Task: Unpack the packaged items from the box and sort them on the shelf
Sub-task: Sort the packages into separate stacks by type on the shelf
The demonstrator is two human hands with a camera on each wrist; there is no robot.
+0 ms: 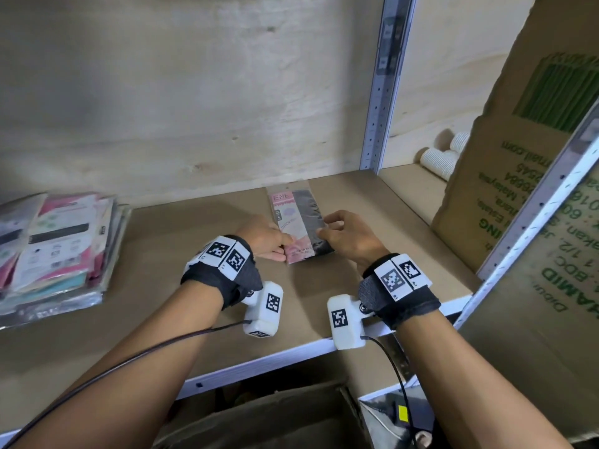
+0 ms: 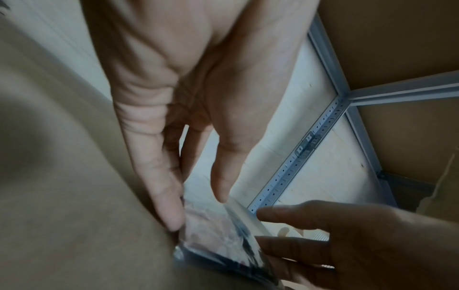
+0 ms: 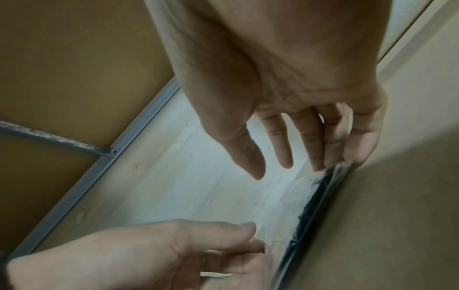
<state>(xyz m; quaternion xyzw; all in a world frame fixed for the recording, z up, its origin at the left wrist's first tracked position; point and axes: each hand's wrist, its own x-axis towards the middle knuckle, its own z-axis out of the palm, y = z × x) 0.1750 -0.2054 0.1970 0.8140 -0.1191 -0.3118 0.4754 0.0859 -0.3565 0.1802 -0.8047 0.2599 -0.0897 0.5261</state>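
Observation:
A flat packet, pink on one side and black on the other in clear plastic, lies on the brown shelf board near the back wall. My left hand rests against its near left edge with straight fingers; in the left wrist view the left hand has its thumb tip on the packet. My right hand touches the right edge. In the right wrist view the right hand has only its outer fingers on the packet, with thumb and forefinger free.
A stack of several packets lies at the left of the shelf. A large printed cardboard box stands at the right, beyond a grey upright post, with paper cups behind it. An open carton sits below the shelf edge.

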